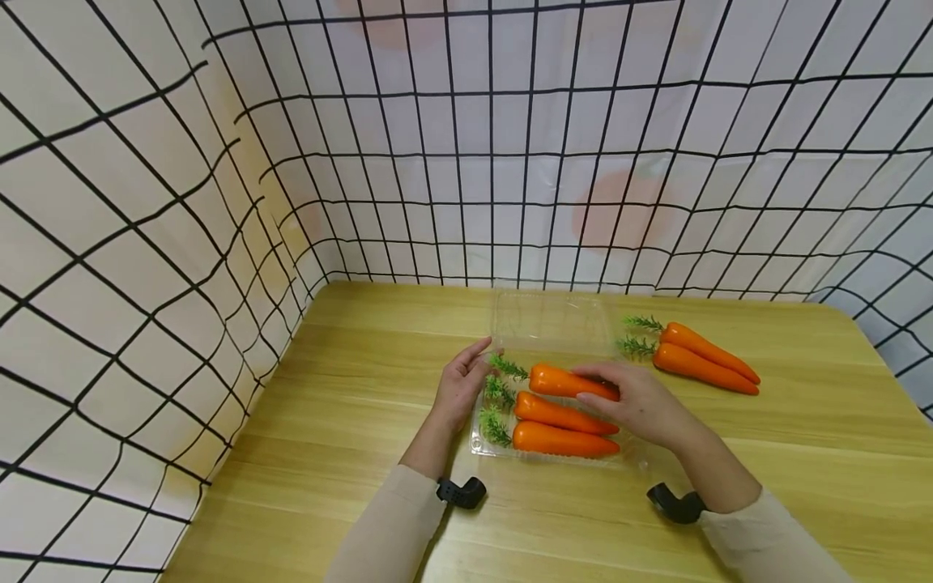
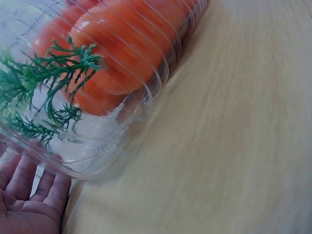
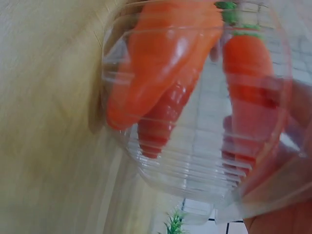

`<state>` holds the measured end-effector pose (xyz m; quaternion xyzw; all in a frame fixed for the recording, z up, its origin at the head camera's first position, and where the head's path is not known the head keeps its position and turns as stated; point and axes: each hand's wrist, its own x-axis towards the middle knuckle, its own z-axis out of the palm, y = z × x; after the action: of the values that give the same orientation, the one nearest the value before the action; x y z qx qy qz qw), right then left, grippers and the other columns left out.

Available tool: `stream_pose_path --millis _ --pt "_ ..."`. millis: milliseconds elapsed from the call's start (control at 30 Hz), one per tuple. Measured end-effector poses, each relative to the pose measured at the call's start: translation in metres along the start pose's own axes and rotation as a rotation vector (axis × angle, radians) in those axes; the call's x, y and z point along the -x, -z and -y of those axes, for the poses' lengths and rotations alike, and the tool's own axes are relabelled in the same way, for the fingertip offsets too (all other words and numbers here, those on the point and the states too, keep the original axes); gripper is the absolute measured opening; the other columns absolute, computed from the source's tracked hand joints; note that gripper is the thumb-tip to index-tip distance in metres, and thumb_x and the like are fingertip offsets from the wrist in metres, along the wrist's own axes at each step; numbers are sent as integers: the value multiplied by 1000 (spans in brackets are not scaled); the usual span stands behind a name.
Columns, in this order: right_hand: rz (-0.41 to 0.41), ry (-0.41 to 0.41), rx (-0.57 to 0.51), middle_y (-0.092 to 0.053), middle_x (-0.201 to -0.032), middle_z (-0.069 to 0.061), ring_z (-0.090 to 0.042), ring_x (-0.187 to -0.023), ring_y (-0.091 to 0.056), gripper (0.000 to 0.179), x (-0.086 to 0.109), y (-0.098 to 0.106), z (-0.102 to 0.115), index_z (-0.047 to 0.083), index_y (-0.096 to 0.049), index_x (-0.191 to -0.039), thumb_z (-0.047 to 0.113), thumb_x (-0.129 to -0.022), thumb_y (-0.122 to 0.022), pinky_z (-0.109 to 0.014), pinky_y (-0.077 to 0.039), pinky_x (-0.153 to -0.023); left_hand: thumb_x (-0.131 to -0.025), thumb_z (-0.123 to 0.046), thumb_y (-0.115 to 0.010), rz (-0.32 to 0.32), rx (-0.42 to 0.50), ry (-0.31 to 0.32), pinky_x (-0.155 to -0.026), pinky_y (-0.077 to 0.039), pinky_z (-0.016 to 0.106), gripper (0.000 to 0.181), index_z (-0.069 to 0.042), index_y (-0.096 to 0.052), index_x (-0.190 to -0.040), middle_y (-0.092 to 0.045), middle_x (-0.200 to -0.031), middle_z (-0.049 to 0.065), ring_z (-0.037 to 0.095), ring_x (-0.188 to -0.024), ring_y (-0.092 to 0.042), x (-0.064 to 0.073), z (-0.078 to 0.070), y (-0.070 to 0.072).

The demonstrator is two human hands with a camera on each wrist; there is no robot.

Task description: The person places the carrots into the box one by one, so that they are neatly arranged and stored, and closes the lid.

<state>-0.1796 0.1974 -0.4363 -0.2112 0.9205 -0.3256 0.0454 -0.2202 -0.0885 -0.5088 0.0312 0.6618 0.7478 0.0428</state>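
Note:
A clear plastic clamshell box (image 1: pixel 475 444) lies open on the table, its lid (image 1: pixel 550 317) folded back toward the wall. My right hand (image 1: pixel 645 405) pinches an orange toy carrot (image 1: pixel 555 380) at its narrow end, over the far side of the box. Nearer me, a second carrot (image 1: pixel 554 411) and a third carrot (image 1: pixel 561 439) lie side by side in it, green tops to the left. Beside the box's left end is my left hand (image 1: pixel 459 389), fingers extended; in the left wrist view, its fingers (image 2: pixel 23 176) reach right to the plastic wall.
Two more carrots, a farther one (image 1: pixel 707 350) and a nearer one (image 1: pixel 703 368), lie together on the wooden table (image 1: pixel 350 405) right of the lid. Black wire grid (image 1: pixel 532 154) over white sheeting encloses the back and sides.

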Motion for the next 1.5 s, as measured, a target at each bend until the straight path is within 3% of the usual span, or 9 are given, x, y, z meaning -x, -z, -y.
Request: stream_pose_path --millis 133,233,400,533,667,867,1067,1500 --pt "15 -10 -14 -66 -138 -13 -37 -127 -60 43 -3 -4 -1 17 -65 -137 32 -97 -71 -59 -50 -104 -102 -12 -56 -21 -6 1 -57 -36 16 46 -10 -54 -148 -75 -113 7 3 -66 -50 1 0 0" --pt "19 -6 -19 -66 -137 -13 -38 -128 -60 42 -6 -6 0 16 -66 -136 31 -97 -72 -60 -49 -105 -101 -11 -56 -33 -15 -5 -58 -37 16 45 -8 -55 -146 -70 -92 -5 3 -63 -45 1 0 0" --pt "29 13 2 -67 -135 -13 -40 -128 -60 41 -10 -9 2 14 -66 -135 29 -97 -71 -60 -48 -106 -101 -10 -56 -42 -35 -8 -58 -37 17 45 -9 -57 -145 -62 -82 -11 3 -62 -43 2 0 0" --pt "31 6 36 -68 -135 -12 -40 -128 -60 39 -13 -11 3 15 -67 -134 28 -97 -71 -61 -48 -106 -101 -10 -56 -40 -40 -6 -58 -37 17 45 -9 -56 -146 -62 -83 -9 4 -62 -43 2 -1 0" --pt "31 16 77 -69 -133 -13 -40 -127 -61 39 -16 -12 4 13 -67 -133 25 -97 -72 -61 -48 -106 -104 -16 -58 -37 -36 -7 -65 -41 19 43 -10 -56 -146 -70 -94 -5 5 -68 -47 2 -1 0" --pt "46 24 108 -70 -131 -14 -39 -123 -63 40 -18 -13 3 9 -66 -134 22 -96 -71 -59 -50 -104 -104 -22 -60 -34 -31 -9 -72 -44 20 43 -10 -56 -146 -73 -110 11 6 -77 -53 2 -1 0" --pt "83 -9 65 -69 -132 -16 -36 -115 -68 42 -19 -11 3 6 -63 -137 20 -98 -69 -54 -57 -96 -104 -21 -60 -37 -36 -3 -76 -45 20 44 -9 -56 -147 -71 -120 20 5 -84 -58 2 -3 -1" --pt "44 -29 -70 -66 -137 -15 -37 -121 -65 41 -11 -5 2 6 -63 -137 23 -100 -67 -56 -54 -101 -104 -21 -59 -30 -44 -4 -74 -45 21 43 -10 -56 -146 -71 -119 21 5 -81 -57 2 -2 0"
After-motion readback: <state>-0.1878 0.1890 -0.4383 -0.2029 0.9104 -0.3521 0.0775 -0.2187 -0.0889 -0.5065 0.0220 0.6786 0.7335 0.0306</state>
